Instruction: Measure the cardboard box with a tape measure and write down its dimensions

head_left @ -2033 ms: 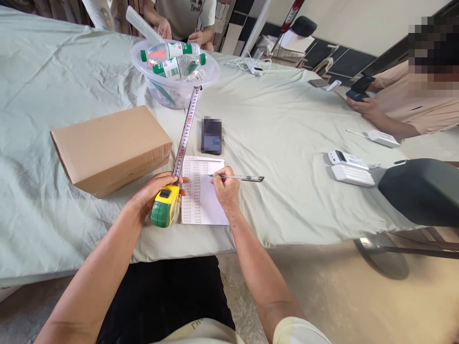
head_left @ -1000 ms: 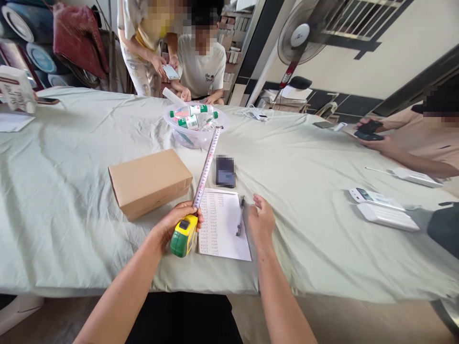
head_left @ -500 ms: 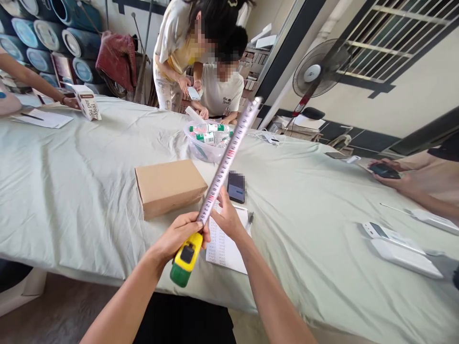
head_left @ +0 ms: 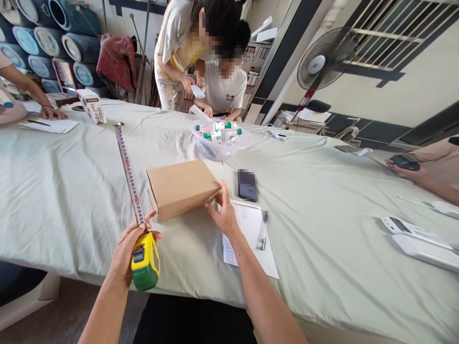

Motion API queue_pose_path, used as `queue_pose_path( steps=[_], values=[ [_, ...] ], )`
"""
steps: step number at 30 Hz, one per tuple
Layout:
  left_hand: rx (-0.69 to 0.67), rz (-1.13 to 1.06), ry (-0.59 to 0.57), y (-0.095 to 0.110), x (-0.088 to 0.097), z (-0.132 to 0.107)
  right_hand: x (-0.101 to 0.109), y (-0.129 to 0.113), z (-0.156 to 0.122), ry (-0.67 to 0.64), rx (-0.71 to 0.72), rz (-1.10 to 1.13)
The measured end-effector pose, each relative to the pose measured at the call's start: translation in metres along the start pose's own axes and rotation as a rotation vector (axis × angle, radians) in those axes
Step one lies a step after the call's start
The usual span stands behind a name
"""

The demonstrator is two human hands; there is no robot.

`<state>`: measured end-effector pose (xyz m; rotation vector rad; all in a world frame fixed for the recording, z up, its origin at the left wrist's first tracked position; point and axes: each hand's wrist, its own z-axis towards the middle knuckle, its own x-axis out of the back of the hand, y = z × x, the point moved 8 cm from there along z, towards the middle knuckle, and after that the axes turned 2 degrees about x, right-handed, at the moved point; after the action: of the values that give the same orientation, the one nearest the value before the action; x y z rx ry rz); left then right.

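Note:
My left hand (head_left: 131,246) is closed around a yellow and green tape measure (head_left: 145,265). Its blade (head_left: 128,167) is drawn out and points away from me, left of a brown cardboard box (head_left: 182,184). The box lies flat on the cloth-covered table (head_left: 107,191). My right hand (head_left: 225,212) is at the box's right end, thumb and fingers apart, seemingly touching its corner. Under and beside my right forearm lie sheets of paper (head_left: 247,217) with written rows, a pen (head_left: 263,231) on them. A dark phone (head_left: 247,185) is just beyond the paper.
Beyond the box stands a clear plastic bowl (head_left: 218,150) of bottles. A carton (head_left: 92,106) is at the far left. White devices (head_left: 419,239) lie at the right. Two people are across the table; other people's hands show at left (head_left: 52,112) and right (head_left: 412,167).
My left hand has swung the tape measure from in front of me to the box's left side. My right hand has moved away from the blade to the box's right end.

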<state>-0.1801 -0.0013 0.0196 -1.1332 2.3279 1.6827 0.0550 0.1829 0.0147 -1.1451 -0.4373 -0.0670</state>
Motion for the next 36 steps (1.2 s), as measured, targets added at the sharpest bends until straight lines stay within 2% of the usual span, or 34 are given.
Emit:
queue_pose_path(
  steps=[3, 7, 10, 13, 16, 20, 22, 25, 27, 32, 36],
  values=[
    [0.029, -0.043, -0.029, -0.008, -0.006, 0.003, 0.008, 0.008, -0.005, 0.055, 0.013, -0.046],
    [0.063, -0.073, -0.068, -0.011, -0.010, 0.009, 0.026, 0.007, -0.016, 0.210, 0.082, -0.179],
    [0.054, -0.071, -0.073, -0.003, -0.012, 0.011, 0.032, -0.001, -0.020, 0.263, 0.163, -0.170],
    [0.012, -0.038, -0.069, 0.016, -0.017, 0.006, 0.034, -0.006, -0.022, 0.282, 0.216, -0.035],
    [-0.036, -0.005, -0.058, 0.033, -0.025, -0.005, 0.038, -0.012, -0.025, 0.337, 0.253, 0.089],
    [-0.185, 0.031, -0.008, 0.049, -0.034, -0.029, 0.043, -0.027, -0.032, 0.394, 0.284, 0.177],
    [-0.251, 0.041, 0.016, 0.050, -0.039, -0.044, 0.048, -0.035, -0.035, 0.438, 0.280, 0.174],
    [-0.282, 0.041, 0.064, 0.043, -0.045, -0.063, 0.057, -0.045, -0.036, 0.509, 0.252, 0.150],
    [-0.278, 0.053, 0.090, 0.035, -0.046, -0.070, 0.059, -0.050, -0.033, 0.500, 0.232, 0.172],
    [-0.293, 0.130, 0.107, 0.024, -0.038, -0.064, 0.041, -0.055, -0.021, 0.266, 0.141, 0.352],
    [-0.324, 0.199, 0.123, 0.026, -0.036, -0.056, 0.042, -0.065, -0.018, 0.288, 0.143, 0.379]
  ],
)
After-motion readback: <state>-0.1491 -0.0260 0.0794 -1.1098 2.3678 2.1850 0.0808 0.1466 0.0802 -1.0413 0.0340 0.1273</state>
